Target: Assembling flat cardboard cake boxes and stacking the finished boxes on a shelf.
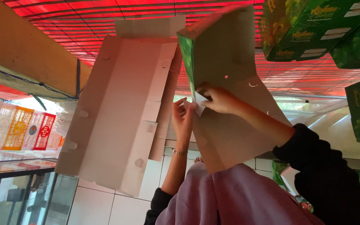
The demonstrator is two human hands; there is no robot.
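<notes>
Both hands pinching small white paper tab (199, 104) against half-folded brown cardboard box with green printed outside (226, 83), left hand (183, 118), right hand (219, 99); flat unfolded cardboard blank (117, 116) alongside, not yet assembled

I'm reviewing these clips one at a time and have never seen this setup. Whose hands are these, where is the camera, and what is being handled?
There is no machine here. A person wears one camera on the head, so this single picture looks at that person's own two hands. The left hand and right hand meet at a small white slip against a partly folded cardboard box, brown inside and green outside. Beside it leans a flat, unfolded cardboard sheet. Finished green boxes are stacked at the right. A mauve cloth covers the lap, above a white tiled floor. The view seems tilted, so directions look odd.
</notes>
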